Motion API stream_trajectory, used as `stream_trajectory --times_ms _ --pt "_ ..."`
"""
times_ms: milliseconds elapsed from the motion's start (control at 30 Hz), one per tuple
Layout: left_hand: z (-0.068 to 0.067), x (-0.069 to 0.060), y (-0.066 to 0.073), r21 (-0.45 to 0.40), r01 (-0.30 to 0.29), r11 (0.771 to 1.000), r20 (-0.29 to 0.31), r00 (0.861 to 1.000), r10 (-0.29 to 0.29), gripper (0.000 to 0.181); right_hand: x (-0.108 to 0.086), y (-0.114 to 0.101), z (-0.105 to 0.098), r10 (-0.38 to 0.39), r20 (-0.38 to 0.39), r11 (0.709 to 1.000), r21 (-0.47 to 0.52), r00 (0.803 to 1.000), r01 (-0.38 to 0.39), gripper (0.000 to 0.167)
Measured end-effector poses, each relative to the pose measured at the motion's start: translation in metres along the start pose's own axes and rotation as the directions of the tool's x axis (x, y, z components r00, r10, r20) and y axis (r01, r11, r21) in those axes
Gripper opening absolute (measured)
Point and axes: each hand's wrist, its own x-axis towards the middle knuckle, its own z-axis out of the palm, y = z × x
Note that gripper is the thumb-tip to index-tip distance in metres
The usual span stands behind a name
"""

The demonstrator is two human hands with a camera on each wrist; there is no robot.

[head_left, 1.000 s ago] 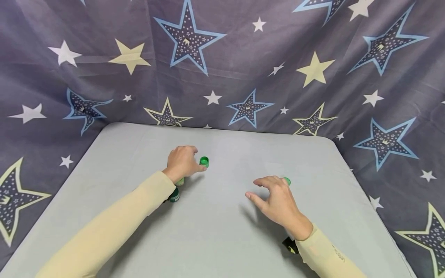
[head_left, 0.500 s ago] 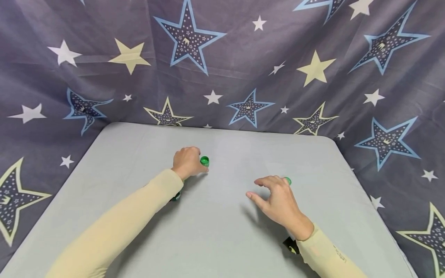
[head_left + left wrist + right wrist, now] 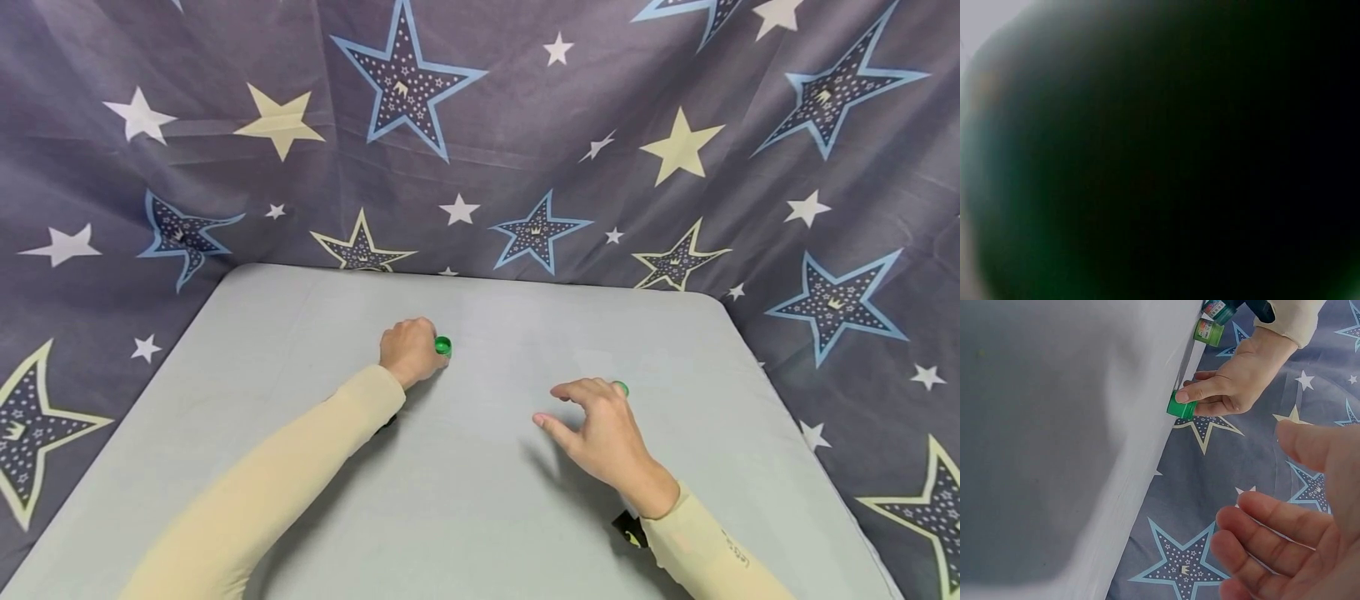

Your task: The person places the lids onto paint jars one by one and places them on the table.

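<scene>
The small, round, bright green plastic-looking pot stood upright on the grey cloth-topped bench, just to the right of the left hand, which was nearer and pinched it between thumb and bent fingers; it looked too squat to have a long side. The right hand was well apart on that pot's right, with thumb and fingers spread wide and nothing in them, and part of a round green thing peeked out behind it. A round light green pot and a round dark teal pot sat on the bright green pot's wrist side.
</scene>
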Motion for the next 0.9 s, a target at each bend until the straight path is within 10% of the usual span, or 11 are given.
stream_trajectory --times_ms 900 --pt "-0.034 -0.016 0.01 -0.207 0.033 0.978 0.036 0.999 -0.026 0.023 0.0 0.0 0.0 0.0 0.005 1.0 -0.008 1.0 0.0 0.04"
